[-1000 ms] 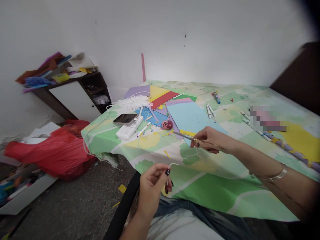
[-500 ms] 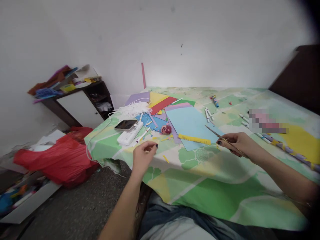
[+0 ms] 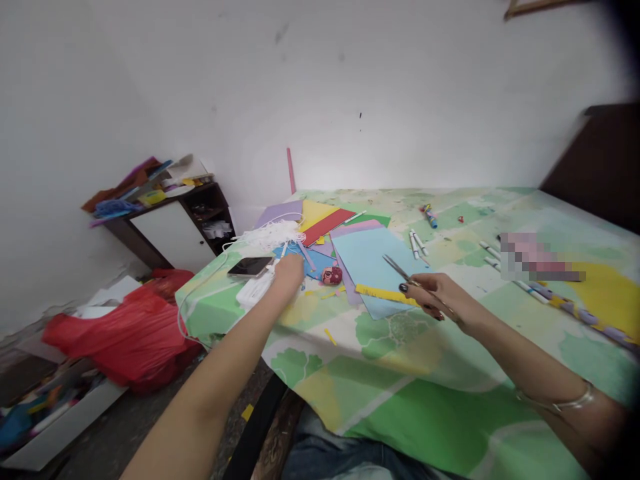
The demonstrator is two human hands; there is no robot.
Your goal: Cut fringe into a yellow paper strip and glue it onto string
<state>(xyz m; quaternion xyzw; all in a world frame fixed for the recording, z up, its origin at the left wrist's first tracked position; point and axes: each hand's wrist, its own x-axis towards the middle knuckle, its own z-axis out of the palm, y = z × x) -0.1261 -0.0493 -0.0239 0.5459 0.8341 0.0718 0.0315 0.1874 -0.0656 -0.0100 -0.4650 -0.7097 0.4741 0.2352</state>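
My right hand (image 3: pixel 433 297) is closed on a pair of scissors (image 3: pixel 397 268), whose blades point up and left over the light blue sheet (image 3: pixel 365 250). Beneath them lies a yellow paper strip (image 3: pixel 380 294) with small cuts along one edge. My left hand (image 3: pixel 290 272) reaches in among the things at the table's left side, beside the white power strip (image 3: pixel 253 291) and the phone (image 3: pixel 250 267). Its fingers are hidden behind the back of the hand. Right of it sits a small dark red and pink object (image 3: pixel 331 275).
White string (image 3: pixel 273 235) is heaped behind the phone. Coloured papers, among them a red sheet (image 3: pixel 327 225), lie further back. Several markers (image 3: pixel 415 245) and a yellow sheet (image 3: pixel 613 293) are to the right. A red plastic bag (image 3: pixel 125 333) stands left of the table.
My left hand has moved forward from the table's front edge to the string and power strip. My right hand has shifted left with the scissors, over the light blue sheet. The view has tilted slightly.
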